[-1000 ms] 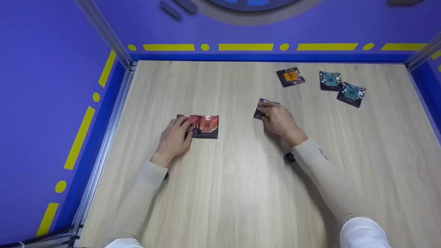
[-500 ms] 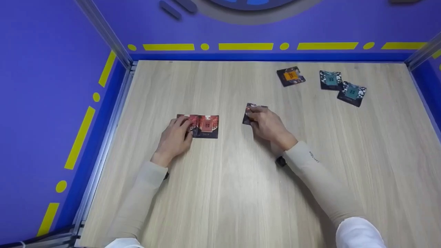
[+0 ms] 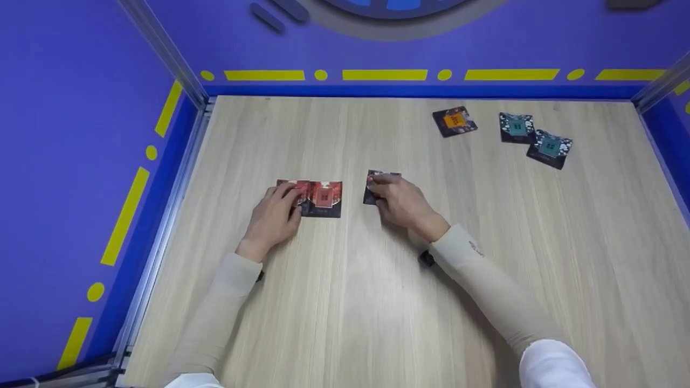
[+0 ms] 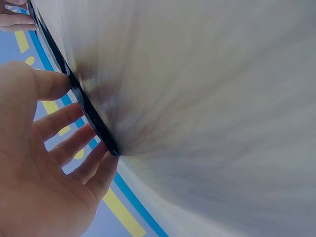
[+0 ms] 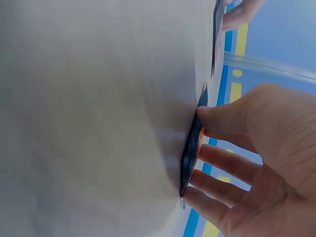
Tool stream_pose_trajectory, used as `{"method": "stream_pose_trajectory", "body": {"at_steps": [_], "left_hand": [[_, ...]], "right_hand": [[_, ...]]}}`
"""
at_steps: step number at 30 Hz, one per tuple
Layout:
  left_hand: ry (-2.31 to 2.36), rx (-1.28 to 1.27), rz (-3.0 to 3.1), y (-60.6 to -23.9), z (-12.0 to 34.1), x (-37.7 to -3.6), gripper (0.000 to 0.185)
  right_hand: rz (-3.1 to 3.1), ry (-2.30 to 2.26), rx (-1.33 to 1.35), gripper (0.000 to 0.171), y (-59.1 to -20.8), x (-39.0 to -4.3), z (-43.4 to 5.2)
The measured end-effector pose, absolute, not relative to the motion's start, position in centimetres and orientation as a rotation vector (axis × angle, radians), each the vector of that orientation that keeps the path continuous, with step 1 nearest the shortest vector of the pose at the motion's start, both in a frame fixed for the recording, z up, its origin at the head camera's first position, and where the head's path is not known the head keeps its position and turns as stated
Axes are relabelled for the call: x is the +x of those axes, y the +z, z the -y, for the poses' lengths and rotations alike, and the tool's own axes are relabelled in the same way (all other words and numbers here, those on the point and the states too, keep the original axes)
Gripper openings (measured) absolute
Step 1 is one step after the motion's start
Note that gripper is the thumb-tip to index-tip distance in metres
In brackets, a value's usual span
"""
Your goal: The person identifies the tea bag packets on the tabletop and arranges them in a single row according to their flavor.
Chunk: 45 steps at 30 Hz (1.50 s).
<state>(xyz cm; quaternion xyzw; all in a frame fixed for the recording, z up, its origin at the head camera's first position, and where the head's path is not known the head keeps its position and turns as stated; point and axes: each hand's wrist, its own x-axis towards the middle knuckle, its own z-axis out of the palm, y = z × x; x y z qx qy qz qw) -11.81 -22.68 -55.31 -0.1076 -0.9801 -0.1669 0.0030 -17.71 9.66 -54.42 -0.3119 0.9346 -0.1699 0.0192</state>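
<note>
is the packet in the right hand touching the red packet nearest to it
Apart. The head view shows bare tabletop between the red packet and the held packet under the right hand.

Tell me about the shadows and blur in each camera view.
Head view: pale sheen on the table, soft shadows along both sleeves; left wrist view: table smeared and streaky, brownish shadow beside the dark card edge; right wrist view: hazy table, soft grey shadow beside the orange-marked card.
</note>
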Motion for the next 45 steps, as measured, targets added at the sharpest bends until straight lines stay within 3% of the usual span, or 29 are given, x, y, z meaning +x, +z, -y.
{"method": "stream_pose_trajectory", "body": {"at_steps": [20,38,45], "left_hand": [[-0.527,-0.352,3.053,-55.3,22.7,-11.8,0.046],[-0.536,-0.343,3.046,-55.3,22.7,-11.8,0.046],[-0.547,-0.349,3.051,-55.4,22.7,-11.8,0.046]], "right_hand": [[-2.852,-0.453,-1.108,0.037,-54.4,-15.3,-6.0],[-2.789,-0.590,-1.088,0.040,-54.5,-15.7,-5.8],[-2.804,-0.737,-0.986,0.033,-53.5,-17.4,-6.8]]}}
